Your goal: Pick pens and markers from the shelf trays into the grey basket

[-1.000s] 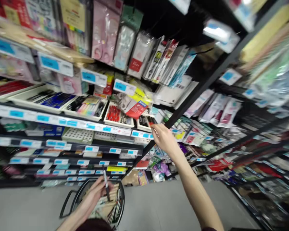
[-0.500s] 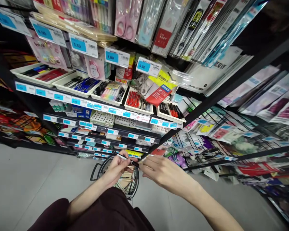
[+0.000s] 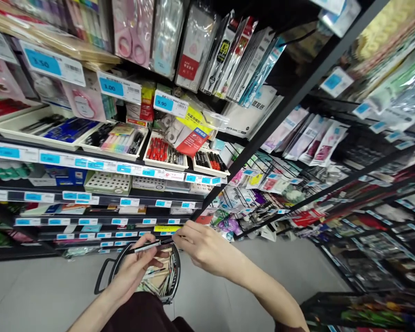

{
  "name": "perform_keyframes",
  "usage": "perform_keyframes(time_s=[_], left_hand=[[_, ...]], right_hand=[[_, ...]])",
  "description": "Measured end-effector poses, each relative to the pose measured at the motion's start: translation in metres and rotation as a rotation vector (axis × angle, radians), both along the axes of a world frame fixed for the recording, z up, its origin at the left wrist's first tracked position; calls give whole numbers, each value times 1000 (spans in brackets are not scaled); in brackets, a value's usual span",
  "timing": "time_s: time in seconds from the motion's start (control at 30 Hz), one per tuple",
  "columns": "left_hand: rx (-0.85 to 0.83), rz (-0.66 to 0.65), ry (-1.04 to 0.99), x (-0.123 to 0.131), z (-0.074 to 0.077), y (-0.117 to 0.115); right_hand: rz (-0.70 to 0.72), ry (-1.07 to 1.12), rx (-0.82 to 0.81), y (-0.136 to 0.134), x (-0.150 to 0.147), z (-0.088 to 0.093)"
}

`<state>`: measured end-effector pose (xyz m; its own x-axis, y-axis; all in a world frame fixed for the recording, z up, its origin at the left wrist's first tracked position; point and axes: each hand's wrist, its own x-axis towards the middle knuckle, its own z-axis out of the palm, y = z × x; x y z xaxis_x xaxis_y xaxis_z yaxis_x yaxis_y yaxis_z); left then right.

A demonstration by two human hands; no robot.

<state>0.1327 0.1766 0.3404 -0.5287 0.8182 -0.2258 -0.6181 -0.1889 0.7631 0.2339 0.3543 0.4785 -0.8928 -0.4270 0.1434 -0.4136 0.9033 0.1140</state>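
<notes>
My left hand [image 3: 133, 263] is closed around a slim pen [image 3: 145, 246] with a black tip end and a pale barrel. My right hand [image 3: 204, 248] pinches the pen's other, dark end between its fingertips. The pen lies nearly level, slanting slightly up to the right. Below both hands a black shopping basket [image 3: 176, 283] stands on the floor. Many slim, pen-like items and some tan pieces lie in it, partly hidden by my left hand.
White trays [image 3: 166, 161] of pens line the shelf ahead, with red, blue and pastel ones. Packaged scissors [image 3: 131, 34] hang above. A black upright post [image 3: 252, 147] divides this rack from hanging packets [image 3: 327, 143] at the right. Grey floor [image 3: 242, 299] lies below.
My view has swung to the right, so the shelves appear further left. Both hands still hold the pen, and more of its barrel now shows.
</notes>
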Motion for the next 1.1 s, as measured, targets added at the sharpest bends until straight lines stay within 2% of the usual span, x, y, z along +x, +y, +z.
perform_keyframes(time_s=[0.07,0.17,0.27,0.33,0.47,0.63,0.77,0.93,1.0,1.1], left_hand=[[8,-145,54,2,3,0],[31,-323,122,5,3,0],[38,-359,143,9,-2,1],[31,-368,163,9,-5,2],[30,-373,194,9,-9,4],[24,-359,208,10,-9,5],[19,-337,228,9,-12,4],[12,-335,254,4,-15,1],[5,-336,267,3,-15,0],[-10,-329,260,2,-17,0]], right_hand=[[-82,104,-82,12,3,9],[-280,380,-222,45,5,27],[-482,639,-257,89,1,39],[-596,731,-219,119,-7,39],[-801,704,-106,162,-31,22],[-974,506,0,179,-64,6],[-1030,430,8,184,-83,3],[-1011,439,17,184,-91,1],[-969,517,4,179,-88,0],[-827,688,-80,167,-76,-4]])
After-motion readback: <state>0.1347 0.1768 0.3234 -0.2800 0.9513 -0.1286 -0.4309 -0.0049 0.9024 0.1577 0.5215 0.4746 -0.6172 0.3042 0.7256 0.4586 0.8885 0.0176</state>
